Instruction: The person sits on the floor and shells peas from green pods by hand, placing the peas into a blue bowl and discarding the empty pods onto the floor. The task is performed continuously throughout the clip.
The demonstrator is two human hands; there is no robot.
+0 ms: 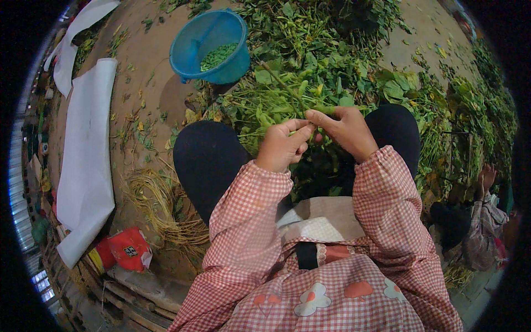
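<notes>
Both hands meet over a heap of green bean plants between my knees. My left hand (283, 145) pinches a small green piece, perhaps a pod, between thumb and forefinger. Touching it at the fingertips, my right hand (344, 130) has its thumb and fingers closed around a leafy bean plant stem (286, 87) that slants up to the left. Green pods (303, 88) hang along the plant. Beyond my left knee stands a blue plastic tub (238, 64) with shelled green beans (218, 56) lying in its bottom.
Cut bean plants (298, 25) spread ahead and to the right. A long white sheet (85, 153), a coil of straw-coloured strands (166, 211) and a red packet (130, 249) lie at the left. Another person (481, 232) sits at the far right, one hand raised near the plants.
</notes>
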